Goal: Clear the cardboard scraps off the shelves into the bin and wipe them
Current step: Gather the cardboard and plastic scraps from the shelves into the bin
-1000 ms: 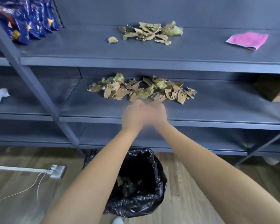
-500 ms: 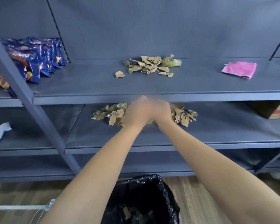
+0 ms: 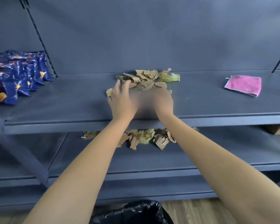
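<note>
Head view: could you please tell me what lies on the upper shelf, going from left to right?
snack bags → scraps → pink cloth

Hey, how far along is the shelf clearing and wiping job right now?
Nothing looks finished: both shelves carry scraps. In hand: the left hand reaches open onto the upper pile, the right hand blurred beside it. Still to do: the upper pile, the lower pile, both into the bin, then wiping; the pink cloth lies untouched.

Both arms outstretched, left grip [image 3: 122, 101] spread-fingered, right grip [image 3: 162, 102] a blur beside it
</note>
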